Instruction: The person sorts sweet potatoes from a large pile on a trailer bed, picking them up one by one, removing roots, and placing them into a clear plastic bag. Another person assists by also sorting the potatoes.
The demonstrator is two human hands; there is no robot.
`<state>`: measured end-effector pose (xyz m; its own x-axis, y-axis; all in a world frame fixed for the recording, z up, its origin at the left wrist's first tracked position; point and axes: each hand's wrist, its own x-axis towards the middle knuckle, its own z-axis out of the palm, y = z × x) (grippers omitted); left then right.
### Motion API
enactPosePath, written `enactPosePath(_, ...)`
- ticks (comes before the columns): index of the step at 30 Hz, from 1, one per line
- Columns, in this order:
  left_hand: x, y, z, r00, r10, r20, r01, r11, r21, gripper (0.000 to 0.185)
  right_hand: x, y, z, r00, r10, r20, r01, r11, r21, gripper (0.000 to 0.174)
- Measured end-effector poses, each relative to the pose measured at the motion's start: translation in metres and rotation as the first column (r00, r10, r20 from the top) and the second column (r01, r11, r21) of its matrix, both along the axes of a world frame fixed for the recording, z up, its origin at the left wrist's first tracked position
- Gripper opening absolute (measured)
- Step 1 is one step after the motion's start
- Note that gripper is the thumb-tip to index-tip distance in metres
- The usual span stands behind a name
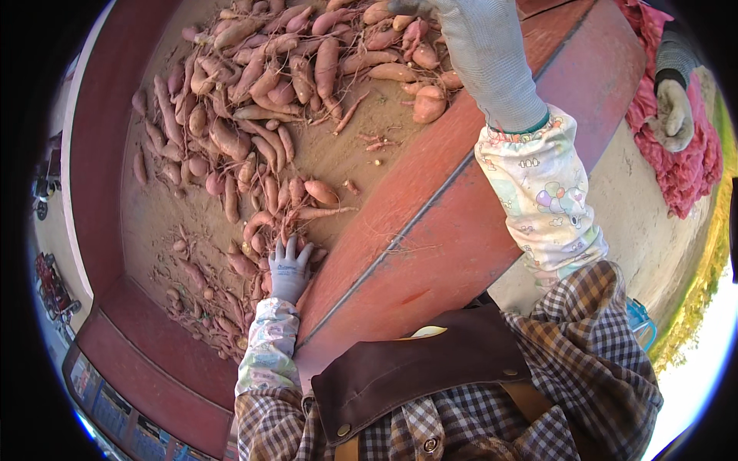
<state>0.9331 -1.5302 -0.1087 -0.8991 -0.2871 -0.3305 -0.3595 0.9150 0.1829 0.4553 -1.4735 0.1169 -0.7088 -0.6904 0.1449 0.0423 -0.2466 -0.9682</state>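
Many sweet potatoes (230,138), reddish with stringy roots, lie heaped on the dusty bed of a red metal truck or trailer. My left hand (289,274), in a grey glove, rests with fingers spread on the near edge of the pile, touching small roots; whether it grips anything cannot be told. At the top edge of the picture is my right hand (424,7), also gloved in grey, beside the right end of the pile. Its fingers are mostly cut off by the frame. Patterned sleeve covers lie over both forearms.
The red side panel (415,230) of the bed runs diagonally between me and the pile. At the right, another person's gloved hand (673,115) is by pink mesh sacks (686,178). A blue plastic item (640,322) stands on the ground behind my right elbow.
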Motion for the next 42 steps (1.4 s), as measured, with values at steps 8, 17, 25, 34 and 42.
enactPosePath(8, 0.178, -0.025, 0.038, 0.757, 0.439, 0.484, -0.471, 0.880, -0.062, 0.029, 0.018, 0.006, -0.008, 0.970, 0.244, -0.016, -0.204, 0.845, 0.494, 0.029)
enactPosePath(17, 0.126, -0.029, 0.032, 0.815, 0.573, 0.084, -0.579, 0.796, 0.177, 0.042, 0.029, -0.004, -0.033, 0.944, 0.254, -0.210, -0.129, 0.871, 0.473, 0.031)
enactPosePath(25, 0.097, -0.031, 0.026, 0.725, 0.343, 0.597, -0.512, 0.848, 0.135, 0.051, 0.018, 0.001, -0.064, 0.799, 0.351, -0.488, -0.101, 0.878, 0.467, 0.028)
enactPosePath(34, -0.107, -0.042, -0.008, 0.947, 0.316, 0.050, -0.313, 0.948, -0.058, 0.088, 0.029, -0.003, -0.050, 0.834, 0.412, -0.366, -0.135, 0.797, 0.589, 0.031)
enactPosePath(42, 0.022, -0.043, -0.008, 0.803, 0.500, 0.324, -0.489, 0.864, -0.121, 0.051, 0.019, 0.009, -0.051, 0.761, 0.508, -0.404, -0.116, 0.719, 0.686, 0.035)
